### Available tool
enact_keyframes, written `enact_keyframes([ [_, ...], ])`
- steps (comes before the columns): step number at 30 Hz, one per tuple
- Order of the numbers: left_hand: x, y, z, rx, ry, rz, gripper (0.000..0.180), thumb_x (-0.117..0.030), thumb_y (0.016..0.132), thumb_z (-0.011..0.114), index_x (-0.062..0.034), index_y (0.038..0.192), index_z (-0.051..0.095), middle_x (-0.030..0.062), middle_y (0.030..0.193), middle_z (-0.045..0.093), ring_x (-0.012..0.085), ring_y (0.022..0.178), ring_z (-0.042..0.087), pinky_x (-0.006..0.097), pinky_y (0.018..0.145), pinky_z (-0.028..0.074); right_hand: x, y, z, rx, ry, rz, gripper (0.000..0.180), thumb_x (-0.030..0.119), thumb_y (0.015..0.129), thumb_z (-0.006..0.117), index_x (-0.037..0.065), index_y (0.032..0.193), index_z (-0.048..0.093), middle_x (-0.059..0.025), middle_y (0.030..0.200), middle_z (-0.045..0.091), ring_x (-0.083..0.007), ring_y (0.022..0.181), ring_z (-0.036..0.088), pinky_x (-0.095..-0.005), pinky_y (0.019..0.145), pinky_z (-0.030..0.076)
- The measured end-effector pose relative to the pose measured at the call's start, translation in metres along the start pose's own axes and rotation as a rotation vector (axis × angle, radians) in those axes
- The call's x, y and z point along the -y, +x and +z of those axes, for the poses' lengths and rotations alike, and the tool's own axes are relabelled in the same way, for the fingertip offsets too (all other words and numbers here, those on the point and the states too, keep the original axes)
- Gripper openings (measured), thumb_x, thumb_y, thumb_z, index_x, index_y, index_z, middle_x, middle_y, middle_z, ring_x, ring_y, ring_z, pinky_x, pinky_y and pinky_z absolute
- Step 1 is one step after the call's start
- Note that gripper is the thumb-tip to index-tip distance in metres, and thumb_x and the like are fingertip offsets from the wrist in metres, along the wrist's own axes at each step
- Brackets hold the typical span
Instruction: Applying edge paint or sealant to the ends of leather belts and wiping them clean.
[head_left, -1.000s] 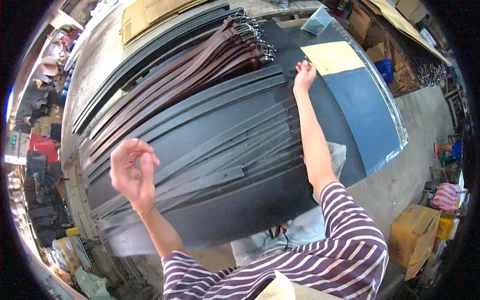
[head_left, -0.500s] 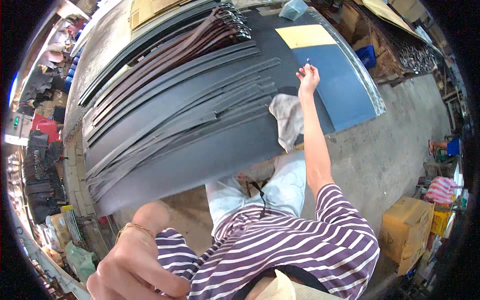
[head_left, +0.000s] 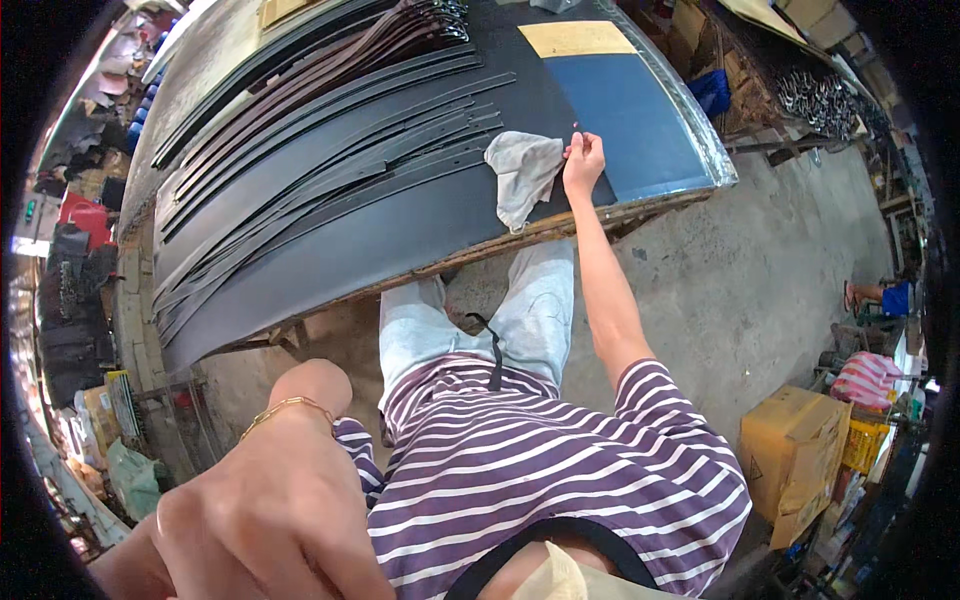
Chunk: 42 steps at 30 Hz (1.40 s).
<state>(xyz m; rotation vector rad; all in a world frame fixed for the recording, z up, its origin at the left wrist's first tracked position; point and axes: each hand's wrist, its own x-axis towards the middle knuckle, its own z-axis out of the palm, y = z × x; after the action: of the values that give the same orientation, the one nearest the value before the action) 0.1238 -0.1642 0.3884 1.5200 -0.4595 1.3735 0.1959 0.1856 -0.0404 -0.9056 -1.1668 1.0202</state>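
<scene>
My right hand reaches out to the dark worktable. Its fingers are bunched at the right edge of a crumpled grey cloth that hangs over the table's near edge. Left of the cloth lie several long black leather strips, fanned side by side. Brown belts with metal buckles lie beyond them. My left hand is raised close to the camera at the lower left, large and blurred, back toward me, with a gold chain bracelet on the wrist. Its fingers run out of view.
A blue sheet and a yellow sheet cover the table's right end. Metal buckles hang beyond it. A cardboard box stands on the concrete floor at the right. Bags and clutter line the left side.
My head has drawn back and down, so the table sits farther off. The left hand rose from the strips up to the camera. The right hand came down beside the grey cloth.
</scene>
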Motion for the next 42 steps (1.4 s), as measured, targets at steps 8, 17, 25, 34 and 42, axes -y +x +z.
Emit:
enact_keyframes([
  [8, 0.026, -0.008, 0.039, 0.001, 0.12, 0.11, 0.015, -0.01, 0.088, 0.065, -0.003, 0.075, 0.065, 0.01, 0.1, 0.07, 0.022, 0.055, 0.059, 0.042, 0.045, 0.044, -0.008, 0.005, -0.001, -0.063, -0.109, 0.018, 0.02, 0.016, 0.095, 0.064, -0.004, 0.097, 0.062, -0.0107, 0.079, 0.066, -0.0206, 0.067, 0.062, -0.0354, 0.065, 0.051],
  [17, 0.023, 0.007, 0.127, -0.158, 1.001, -0.347, 0.054, -0.049, 0.101, 0.046, -0.0308, 0.15, 0.037, 0.0069, 0.129, 0.061, 0.019, 0.062, 0.053, 0.034, 0.051, 0.047, -0.003, 0.006, -0.001, -0.028, -0.165, -0.016, 0.021, 0.017, 0.093, 0.065, -0.004, 0.094, 0.061, -0.0142, 0.08, 0.067, -0.0266, 0.073, 0.064, -0.0382, 0.071, 0.051],
  [25, 0.031, 0.019, 0.138, -0.198, 1.272, -0.404, 0.071, -0.08, 0.084, 0.038, -0.0428, 0.143, 0.045, 0.0204, 0.093, 0.059, 0.0216, 0.063, 0.051, 0.034, 0.053, 0.046, -0.014, 0.012, -0.008, -0.094, -0.213, -0.103, 0.021, 0.019, 0.095, 0.064, -0.002, 0.096, 0.061, -0.0089, 0.075, 0.066, -0.0168, 0.061, 0.065, -0.0327, 0.058, 0.051],
  [34, 0.048, 0.02, 0.089, 0.051, 1.28, -0.336, 0.07, -0.078, 0.093, 0.025, -0.0409, 0.15, 0.038, 0.0085, 0.074, 0.067, 0.014, 0.04, 0.048, 0.027, 0.039, 0.042, 0.001, 0.007, 0.003, -0.097, -0.159, -0.014, 0.022, 0.018, 0.093, 0.064, -0.003, 0.099, 0.06, -0.0168, 0.083, 0.068, -0.0318, 0.078, 0.067, -0.0412, 0.073, 0.052],
  [42, 0.054, 0.004, 0.051, -0.167, 1.055, -0.191, 0.07, -0.076, 0.094, 0.025, -0.0384, 0.152, 0.038, -0.0007, 0.101, 0.072, 0.0126, 0.045, 0.057, 0.026, 0.044, 0.046, 0.0, 0.004, -0.005, -0.092, -0.168, -0.001, 0.024, 0.02, 0.094, 0.062, -0.003, 0.1, 0.06, -0.0163, 0.084, 0.068, -0.0311, 0.077, 0.067, -0.0403, 0.072, 0.052],
])
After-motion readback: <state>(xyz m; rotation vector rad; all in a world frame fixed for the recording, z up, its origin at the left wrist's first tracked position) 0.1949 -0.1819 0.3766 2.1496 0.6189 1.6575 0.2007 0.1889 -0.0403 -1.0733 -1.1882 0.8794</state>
